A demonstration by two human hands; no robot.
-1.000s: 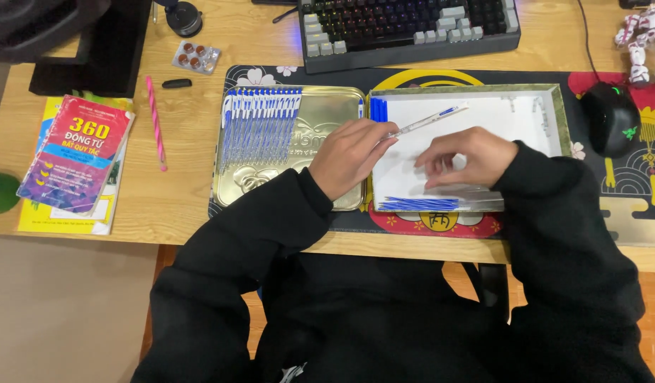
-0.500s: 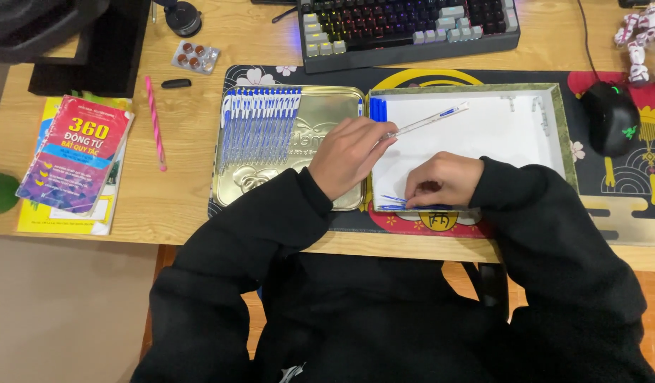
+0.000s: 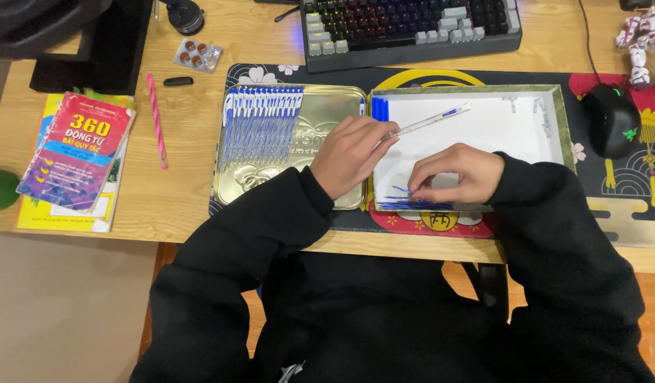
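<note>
My left hand holds a clear pen barrel that points up and right over the white-lined box. My right hand rests with its fingers curled down at the near edge of that box, on a heap of thin blue refills. To the left lies a gold metal tin lid with a row of several blue-and-white pens laid side by side. Two blue pen caps lie at the box's far left corner.
A keyboard stands behind the box and a black mouse to its right. On the left lie a pink pencil, a stack of books, a pill blister and a small black cap. A toy figure stands far right.
My right hand has drawn back from the middle of the box to its near edge, onto the blue refills. The left hand and the pen barrel have stayed in place.
</note>
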